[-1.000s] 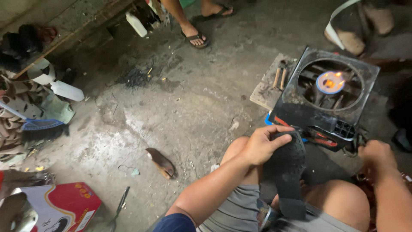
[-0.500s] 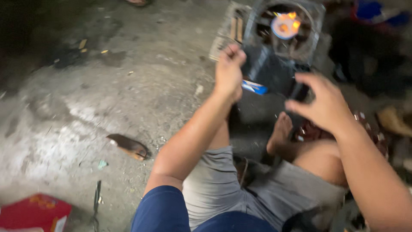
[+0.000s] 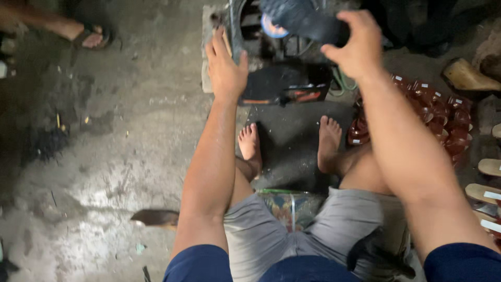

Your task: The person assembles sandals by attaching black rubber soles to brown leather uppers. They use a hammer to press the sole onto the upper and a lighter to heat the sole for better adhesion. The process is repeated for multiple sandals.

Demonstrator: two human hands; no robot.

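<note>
Grey concrete floor (image 3: 115, 136), rough, stained, patchy with pale glare low at the left. Dark mat (image 3: 292, 146) under both bare feet, toes pointed up-frame. Grey shorts, blue sleeves at the bottom edge, knees spread.

Two long bare arms, both stretched forward from the lower corners toward the top centre. Left arm nearly straight, rising up the middle; right arm bent in from the lower right, forearm slanting up and left.

Stove (image 3: 284, 62) at the top centre, a boxy dark metal frame, black front plate with an orange strip, set against a pale slab. Bluish-white glow at its middle, partly covered.

Cluster of glossy red-brown heel blocks (image 3: 443, 115) at the right, rounded, small pale tags on top. Pale wooden soles (image 3: 488, 180) along the right edge (only their ends in view).

Left hand (image 3: 225, 68) flat and upright against the stove's left rim, fingers straight and close together, thumb spread to the right over the frame edge; holding nothing, just pressed there.

Right hand (image 3: 352, 44) palm down, fingers curled around a dark sole (image 3: 305, 21), flat, rubbery, matte, held level right over the glow at the top of the stove.

Brown sole piece (image 3: 155, 218) lying flat on the floor by the left thigh. Another person's sandalled foot (image 3: 86, 34) at the upper left, well apart.
</note>
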